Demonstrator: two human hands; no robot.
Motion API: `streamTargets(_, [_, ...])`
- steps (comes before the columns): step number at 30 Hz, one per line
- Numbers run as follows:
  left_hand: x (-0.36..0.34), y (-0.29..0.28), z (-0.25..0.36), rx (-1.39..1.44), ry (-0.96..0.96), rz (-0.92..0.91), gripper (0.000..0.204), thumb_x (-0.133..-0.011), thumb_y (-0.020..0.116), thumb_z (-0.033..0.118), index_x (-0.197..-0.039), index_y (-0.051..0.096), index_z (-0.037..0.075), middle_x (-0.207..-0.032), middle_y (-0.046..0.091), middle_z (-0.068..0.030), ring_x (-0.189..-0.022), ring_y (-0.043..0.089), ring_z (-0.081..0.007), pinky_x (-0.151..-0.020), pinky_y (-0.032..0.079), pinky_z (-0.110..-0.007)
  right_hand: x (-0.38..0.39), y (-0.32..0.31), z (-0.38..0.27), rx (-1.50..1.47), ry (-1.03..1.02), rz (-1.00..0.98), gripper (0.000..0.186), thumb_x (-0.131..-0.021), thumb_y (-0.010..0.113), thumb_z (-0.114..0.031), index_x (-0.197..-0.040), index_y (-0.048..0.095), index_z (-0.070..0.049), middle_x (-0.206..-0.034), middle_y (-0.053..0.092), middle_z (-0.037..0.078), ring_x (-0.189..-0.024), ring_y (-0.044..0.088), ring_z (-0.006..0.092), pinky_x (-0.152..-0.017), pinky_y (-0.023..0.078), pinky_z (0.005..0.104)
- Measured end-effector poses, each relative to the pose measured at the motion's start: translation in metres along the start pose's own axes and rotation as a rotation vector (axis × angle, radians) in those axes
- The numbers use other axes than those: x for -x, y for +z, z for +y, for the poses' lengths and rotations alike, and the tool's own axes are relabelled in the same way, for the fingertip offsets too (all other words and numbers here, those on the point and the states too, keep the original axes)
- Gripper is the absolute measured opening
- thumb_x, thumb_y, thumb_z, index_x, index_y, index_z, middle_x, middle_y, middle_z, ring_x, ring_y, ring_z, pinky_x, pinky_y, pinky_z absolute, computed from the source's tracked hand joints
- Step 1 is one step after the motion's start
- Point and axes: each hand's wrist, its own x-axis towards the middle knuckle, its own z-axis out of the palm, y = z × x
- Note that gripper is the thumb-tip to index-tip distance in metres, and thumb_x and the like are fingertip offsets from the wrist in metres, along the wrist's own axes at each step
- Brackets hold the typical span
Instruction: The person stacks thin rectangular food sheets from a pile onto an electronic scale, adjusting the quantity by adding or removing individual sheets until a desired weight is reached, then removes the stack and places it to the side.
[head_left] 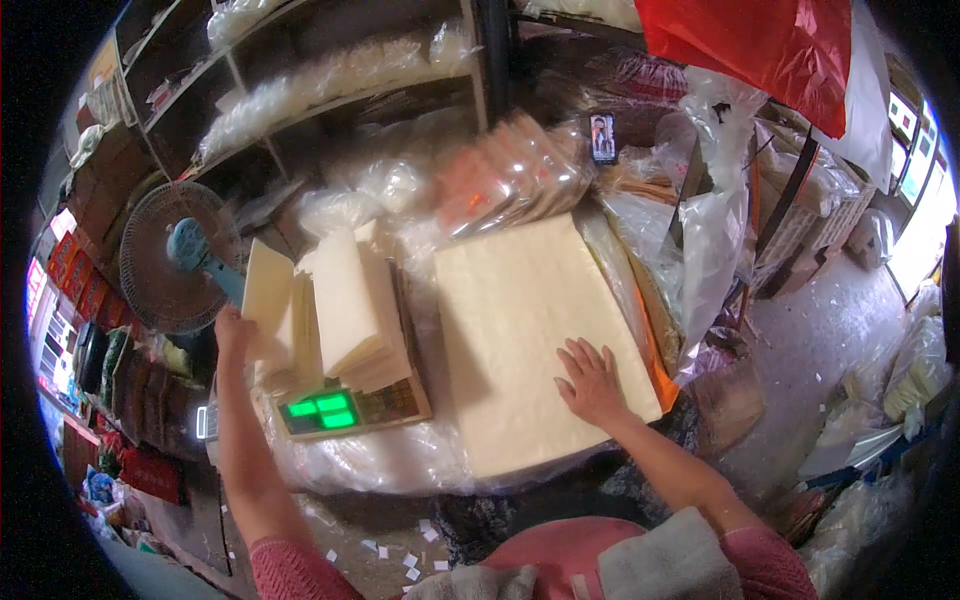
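My right hand (590, 385) lies flat, fingers spread, on a large cream sheet of paper or thin film (520, 310) in the middle of the work surface. To the left, my left hand (234, 330) is closed at the outer edge of a folded cream stack of sheets (268, 300); its fingertips are partly hidden. A second folded cream stack (350, 305) stands beside it, its layers fanned at the lower edge. Both rest on a weighing scale (405, 405) whose green lit display (320, 410) faces me.
A fan (185, 250) stands at the left, close to my left hand. Behind the sheet lie clear-wrapped reddish packs (515, 175) and a phone (602, 138). Shelves (340, 100) hold plastic-wrapped bundles. A red plastic sheet (755, 55) hangs at upper right. Paper scraps (410, 562) litter the floor.
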Motion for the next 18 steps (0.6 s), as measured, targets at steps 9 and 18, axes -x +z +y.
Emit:
streamTargets(9, [0.031, -0.039, 0.080, 0.660, -0.102, -0.107, 0.041, -0.071, 0.059, -0.003, -0.111, 0.064, 0.001, -0.088, 0.066, -0.0052, -0.070, 0.060, -0.0126, -0.061, 0.048, -0.026, -0.004, 0.004, -0.009, -0.010, -0.013, -0.030, 0.051, -0.093, 0.048, -0.034, -0.136, 0.040, -0.007, -0.144, 0.034, 0.012, -0.135, 0.028, 0.0279, -0.110, 0.018, 0.0543])
streamTargets(18, [0.097, 0.042, 0.149, 0.967, -0.239, -0.299, 0.044, -0.077, 0.055, -0.006, -0.121, 0.056, -0.003, -0.081, 0.061, -0.0075, -0.061, 0.057, -0.0157, -0.051, 0.045, -0.028, -0.001, 0.005, -0.007, -0.024, -0.028, 0.029, 0.050, -0.091, 0.052, -0.029, -0.134, 0.042, -0.006, -0.143, 0.036, 0.012, -0.136, 0.028, 0.0279, -0.111, 0.015, 0.0525])
